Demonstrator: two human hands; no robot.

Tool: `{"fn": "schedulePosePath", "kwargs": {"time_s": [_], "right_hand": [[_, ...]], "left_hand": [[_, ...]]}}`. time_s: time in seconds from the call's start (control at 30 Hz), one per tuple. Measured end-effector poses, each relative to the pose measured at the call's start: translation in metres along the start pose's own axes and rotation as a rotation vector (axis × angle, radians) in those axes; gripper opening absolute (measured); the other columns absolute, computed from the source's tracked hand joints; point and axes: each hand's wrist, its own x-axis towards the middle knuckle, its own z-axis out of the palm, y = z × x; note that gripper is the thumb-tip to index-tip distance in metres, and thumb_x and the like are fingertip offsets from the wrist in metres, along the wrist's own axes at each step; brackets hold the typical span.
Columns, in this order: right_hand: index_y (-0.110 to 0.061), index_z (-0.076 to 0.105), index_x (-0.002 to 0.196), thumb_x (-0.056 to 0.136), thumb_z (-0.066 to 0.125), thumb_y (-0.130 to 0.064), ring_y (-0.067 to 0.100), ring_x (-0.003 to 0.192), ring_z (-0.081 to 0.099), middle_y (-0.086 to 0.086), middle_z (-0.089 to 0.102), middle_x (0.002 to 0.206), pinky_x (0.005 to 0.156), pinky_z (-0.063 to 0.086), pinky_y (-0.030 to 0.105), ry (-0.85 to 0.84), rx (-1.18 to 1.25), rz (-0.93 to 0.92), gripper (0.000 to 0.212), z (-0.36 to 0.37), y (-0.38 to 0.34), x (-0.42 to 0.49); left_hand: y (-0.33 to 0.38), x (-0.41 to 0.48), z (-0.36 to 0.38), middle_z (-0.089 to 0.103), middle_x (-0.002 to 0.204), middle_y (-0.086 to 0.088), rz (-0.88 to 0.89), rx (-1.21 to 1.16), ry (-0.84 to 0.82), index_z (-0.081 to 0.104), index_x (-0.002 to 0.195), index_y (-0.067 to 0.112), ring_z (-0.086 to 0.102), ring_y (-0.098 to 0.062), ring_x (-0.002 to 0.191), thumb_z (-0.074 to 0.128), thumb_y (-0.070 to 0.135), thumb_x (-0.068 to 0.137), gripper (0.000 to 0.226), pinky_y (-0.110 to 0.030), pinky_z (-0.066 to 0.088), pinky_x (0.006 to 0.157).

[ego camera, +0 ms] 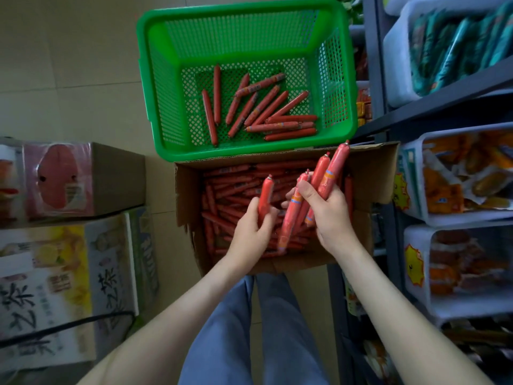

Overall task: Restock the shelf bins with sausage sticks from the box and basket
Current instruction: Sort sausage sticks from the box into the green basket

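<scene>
An open cardboard box [369, 173] on the floor is packed with red sausage sticks [230, 187]. Beyond it stands a green mesh basket [155, 79] with several loose sausage sticks [266, 109] on its bottom. Over the box, my left hand [249, 232] grips one upright sausage stick [265, 195]. My right hand [327, 215] holds a fanned bunch of several sausage sticks [330, 173], their tips pointing up and to the right. White shelf bins [416, 190] sit on the rack at the right.
A dark metal shelf rack [388, 126] runs down the right side, its bins holding orange and teal packets. Stacked cartons [69, 179] and drink cases [55, 287] stand on the left. Tiled floor [69, 65] lies at the upper left. My legs in blue trousers are below.
</scene>
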Motion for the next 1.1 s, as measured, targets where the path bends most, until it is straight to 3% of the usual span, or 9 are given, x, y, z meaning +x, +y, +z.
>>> {"fn": "schedulePosePath", "kwargs": {"time_s": [0.07,0.13,0.27,0.43,0.63,0.8,0.93,1.0,1.1], "right_hand": [[-0.008,0.057,0.089,0.092,0.054,-0.011,0.025,0.066,0.069,0.011,0.069,0.074,0.066,0.059,0.039,0.021,0.149,0.084,0.005,0.010,-0.007,-0.008],[-0.007,0.059,0.090,0.094,0.053,-0.012,0.021,0.071,0.069,0.010,0.070,0.077,0.068,0.058,0.033,0.031,0.174,0.103,0.008,0.015,-0.012,-0.011],[-0.011,0.064,0.095,0.092,0.057,-0.018,0.023,0.075,0.067,0.009,0.070,0.084,0.068,0.055,0.037,-0.017,0.085,0.141,0.010,0.018,-0.021,-0.010],[-0.010,0.063,0.107,0.094,0.053,-0.019,0.028,0.080,0.068,0.016,0.069,0.094,0.068,0.056,0.039,-0.195,-0.032,0.215,0.018,0.025,-0.026,-0.005],[-0.015,0.052,0.124,0.098,0.047,-0.024,0.024,0.071,0.067,0.011,0.069,0.090,0.054,0.056,0.033,-0.265,-0.112,0.193,0.028,0.057,-0.030,0.015],[-0.022,0.056,0.111,0.094,0.053,-0.039,0.027,0.066,0.068,0.013,0.071,0.087,0.049,0.056,0.041,-0.223,-0.426,0.090,0.024,0.071,-0.053,0.051],[-0.021,0.053,0.112,0.096,0.051,-0.034,0.024,0.045,0.060,0.012,0.068,0.079,0.033,0.042,0.025,-0.243,-0.457,-0.058,0.022,0.080,-0.080,0.081],[-0.020,0.049,0.124,0.096,0.051,-0.033,0.021,0.063,0.065,0.008,0.066,0.093,0.046,0.050,0.032,-0.231,-0.468,-0.109,0.031,0.084,-0.086,0.101],[-0.019,0.023,0.148,0.097,0.047,-0.036,0.026,0.120,0.051,0.007,0.046,0.141,0.098,0.043,0.046,-0.205,-0.899,-0.149,0.059,0.080,-0.079,0.132]], "left_hand": [[0.016,-0.001,0.000,0.069,0.100,0.006,-0.081,-0.268,-0.082,0.053,0.112,0.022,0.065,-0.013,0.095,0.050,0.035,0.093,0.024,-0.031,0.052,0.084],[0.031,-0.004,-0.004,0.068,0.097,-0.006,-0.187,-0.490,-0.252,0.050,0.119,0.024,0.067,-0.023,0.084,0.050,0.035,0.096,0.026,-0.036,0.057,0.073],[0.051,-0.006,-0.018,0.067,0.095,-0.016,-0.231,-0.485,-0.449,0.042,0.132,0.026,0.067,-0.026,0.071,0.057,0.029,0.090,0.045,-0.035,0.059,0.061],[0.060,0.008,-0.034,0.068,0.100,-0.013,-0.175,-0.455,-0.347,0.054,0.119,0.015,0.066,-0.026,0.085,0.061,0.016,0.090,0.030,-0.038,0.055,0.077],[0.078,0.046,-0.052,0.067,0.092,-0.006,-0.092,-0.360,-0.174,0.057,0.112,0.017,0.064,-0.017,0.078,0.057,0.008,0.092,0.022,-0.029,0.052,0.066],[0.103,0.080,-0.069,0.064,0.090,-0.011,-0.048,-0.308,-0.148,0.059,0.107,0.023,0.060,-0.027,0.079,0.063,0.012,0.089,0.021,-0.041,0.051,0.075],[0.132,0.106,-0.078,0.062,0.076,-0.008,0.033,-0.277,-0.098,0.055,0.105,0.014,0.058,-0.013,0.054,0.058,0.008,0.091,0.015,-0.022,0.047,0.046],[0.137,0.125,-0.082,0.061,0.077,-0.009,0.039,-0.164,-0.018,0.050,0.108,0.012,0.056,-0.011,0.049,0.062,0.012,0.090,0.021,-0.022,0.046,0.043],[0.127,0.149,-0.090,0.061,0.117,-0.012,-0.019,0.276,0.068,0.031,0.137,0.015,0.064,-0.024,0.092,0.065,0.028,0.085,0.063,-0.040,0.053,0.083]]}}
